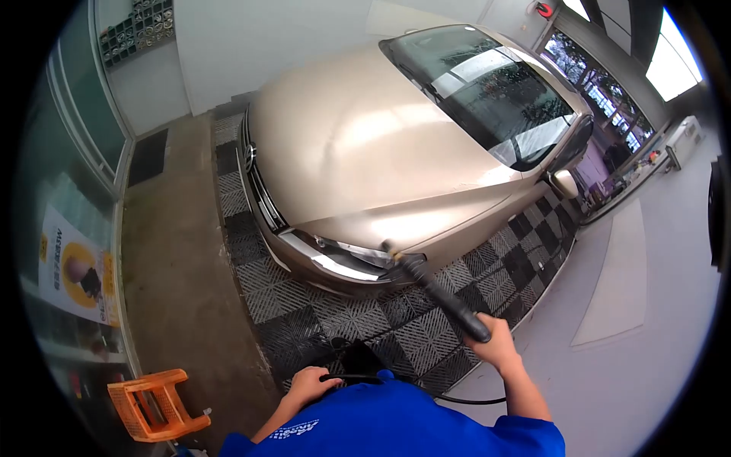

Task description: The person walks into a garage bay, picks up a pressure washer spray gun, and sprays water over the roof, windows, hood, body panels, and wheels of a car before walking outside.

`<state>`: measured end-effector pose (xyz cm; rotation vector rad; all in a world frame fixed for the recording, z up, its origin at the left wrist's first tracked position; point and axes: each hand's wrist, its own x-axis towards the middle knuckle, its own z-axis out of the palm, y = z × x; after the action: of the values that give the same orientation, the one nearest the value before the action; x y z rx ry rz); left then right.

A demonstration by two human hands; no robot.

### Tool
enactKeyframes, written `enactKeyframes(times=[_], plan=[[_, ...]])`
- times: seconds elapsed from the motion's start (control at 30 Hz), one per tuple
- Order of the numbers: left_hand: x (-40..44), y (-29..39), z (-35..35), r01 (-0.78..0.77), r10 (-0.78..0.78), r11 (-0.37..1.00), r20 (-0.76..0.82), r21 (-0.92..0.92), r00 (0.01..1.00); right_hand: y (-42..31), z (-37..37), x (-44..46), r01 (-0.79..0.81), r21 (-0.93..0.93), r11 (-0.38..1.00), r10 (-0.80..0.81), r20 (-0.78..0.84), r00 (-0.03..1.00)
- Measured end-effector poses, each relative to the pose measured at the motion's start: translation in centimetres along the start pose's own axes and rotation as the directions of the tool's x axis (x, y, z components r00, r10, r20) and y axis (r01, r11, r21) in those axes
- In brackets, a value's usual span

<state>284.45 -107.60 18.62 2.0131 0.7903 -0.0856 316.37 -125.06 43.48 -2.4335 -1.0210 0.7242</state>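
My right hand (498, 346) is closed around the rear of a long black pressure washer gun (448, 298). Its tip points at the headlight corner of a beige car (343, 152) parked in front of me. A faint blur lies over the hood, and I cannot tell whether water is coming out. Low in front of my body, my left hand (308, 386) is closed on a black hose (354, 377), which crosses my blue shirt toward the right. The headlight (358, 256) is partly covered by the gun's front end.
Black and grey grid tiles (430, 335) lie under and around the car. An orange plastic stool (156, 404) stands at lower left, near a glass door with a poster (76, 266). A white wall (655, 305) runs along the right, with a shelf (632, 183) farther back.
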Motion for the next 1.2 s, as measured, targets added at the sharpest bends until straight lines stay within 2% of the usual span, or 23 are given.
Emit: enactKeyframes(times=[0.07, 0.13, 0.17, 0.2, 0.27, 0.3, 0.37, 0.4, 0.47, 0.5, 0.53, 0.6, 0.67, 0.77, 0.8, 0.87, 0.9, 0.97, 1.0, 1.07, 1.1, 1.13, 1.2], plan=[[-0.5, -1.4, 0.9, -0.127, 0.130, 0.991, 0.064, -0.041, 0.990, 0.2, 1.2, -3.2, 0.086, -0.142, 0.986, -0.065, 0.146, 0.987], [-1.2, -1.0, 1.8, -0.187, 0.189, 0.982, 0.138, -0.023, 0.972, 0.9, 0.7, -6.1, -0.081, -0.081, 0.993, 0.075, -0.065, 0.995], [-1.0, -0.7, 1.9, -0.217, 0.215, 0.976, 0.124, 0.002, 0.969, 0.6, 0.5, -6.2, -0.002, -0.061, 0.998, -0.004, -0.104, 0.995], [-1.1, -0.6, 2.0, -0.234, 0.231, 0.972, 0.142, 0.002, 0.963, 0.8, 0.3, -6.6, -0.023, -0.059, 0.998, 0.016, -0.119, 0.993], [-1.2, 0.0, 3.0, -0.250, 0.249, 0.968, 0.044, 0.019, 0.967, 2.5, -0.4, -6.6, -0.175, 0.084, 0.981, 0.192, -0.554, 0.810], [-1.0, 0.2, 3.3, -0.204, 0.204, 0.979, 0.037, -0.009, 0.978, 2.9, -0.4, -6.7, -0.190, 0.084, 0.978, 0.204, -0.561, 0.803], [-0.7, 0.9, 3.4, -0.137, 0.137, 0.990, 0.027, -0.029, 0.990, 3.7, 0.6, -7.3, -0.278, 0.029, 0.960, 0.213, -0.721, 0.659], [-0.5, 1.4, 3.2, -0.145, 0.146, 0.989, 0.040, -0.020, 0.989, 4.2, 1.1, -8.0, -0.289, 0.041, 0.956, 0.227, -0.726, 0.649], [0.2, 2.3, 2.8, -0.209, 0.207, 0.978, 0.058, 0.012, 0.977, 5.4, 2.4, -9.5, -0.156, -0.019, 0.988, 0.132, -0.439, 0.889], [0.5, 3.0, 2.7, -0.198, 0.197, 0.980, 0.098, -0.002, 0.975, 4.7, 2.8, -10.1, -0.131, 0.018, 0.991, 0.131, -0.288, 0.949], [1.0, 3.3, 2.7, -0.210, 0.208, 0.978, 0.108, 0.013, 0.972, 3.9, 2.9, -10.5, -0.108, 0.057, 0.993, 0.114, -0.133, 0.984], [2.0, 4.1, 3.8, -0.292, 0.285, 0.956, 0.134, 0.032, 0.949, 5.2, 2.9, -10.8, -0.073, -0.037, 0.997, 0.076, 0.092, 0.993], [2.9, 5.5, 5.1, -0.281, 0.268, 0.958, 0.169, 0.062, 0.949, 7.0, 1.5, -10.6, -0.084, -0.030, 0.996, 0.087, 0.121, 0.989], [4.0, 8.4, 6.9, -0.337, 0.330, 0.936, 0.086, 0.101, 0.940, 13.1, -1.2, -9.0, -0.157, 0.174, 0.972, 0.199, -0.259, 0.945], [4.6, 9.4, 7.6, -0.304, 0.300, 0.944, 0.054, 0.124, 0.952, 15.4, -2.2, -8.2, -0.144, 0.202, 0.969, 0.218, -0.418, 0.882], [6.7, 11.6, 10.1, -0.279, 0.280, 0.950, 0.009, 0.139, 0.960, 19.1, -5.1, -6.7, -0.295, 0.234, 0.926, 0.376, -0.617, 0.691], [7.6, 12.6, 11.2, -0.201, 0.204, 0.970, -0.004, 0.139, 0.979, 21.4, -6.2, -6.0, -0.289, 0.233, 0.929, 0.370, -0.624, 0.688], [9.5, 15.5, 13.2, -0.124, 0.131, 0.985, -0.047, 0.122, 0.990, 26.0, -7.4, -5.0, -0.263, 0.240, 0.935, 0.348, -0.767, 0.540], [10.3, 17.2, 13.8, -0.127, 0.135, 0.982, -0.044, 0.138, 0.990, 27.4, -8.5, -5.0, -0.261, 0.255, 0.931, 0.359, -0.766, 0.534], [11.9, 20.7, 15.1, -0.110, 0.111, 0.978, 0.004, 0.176, 0.994, 29.9, -11.4, -5.2, -0.186, 0.292, 0.938, 0.341, -0.686, 0.642], [12.7, 21.7, 16.0, -0.112, 0.113, 0.978, 0.009, 0.175, 0.994, 30.7, -12.9, -5.0, -0.183, 0.294, 0.938, 0.340, -0.682, 0.648], [13.5, 22.8, 17.3, -0.116, 0.116, 0.977, 0.010, 0.178, 0.993, 32.4, -14.6, -4.4, -0.183, 0.297, 0.937, 0.342, -0.684, 0.644], [14.5, 24.6, 19.8, -0.175, 0.186, 0.968, -0.045, 0.182, 0.982, 36.4, -17.3, -3.1, -0.189, 0.300, 0.935, 0.354, -0.766, 0.537]])
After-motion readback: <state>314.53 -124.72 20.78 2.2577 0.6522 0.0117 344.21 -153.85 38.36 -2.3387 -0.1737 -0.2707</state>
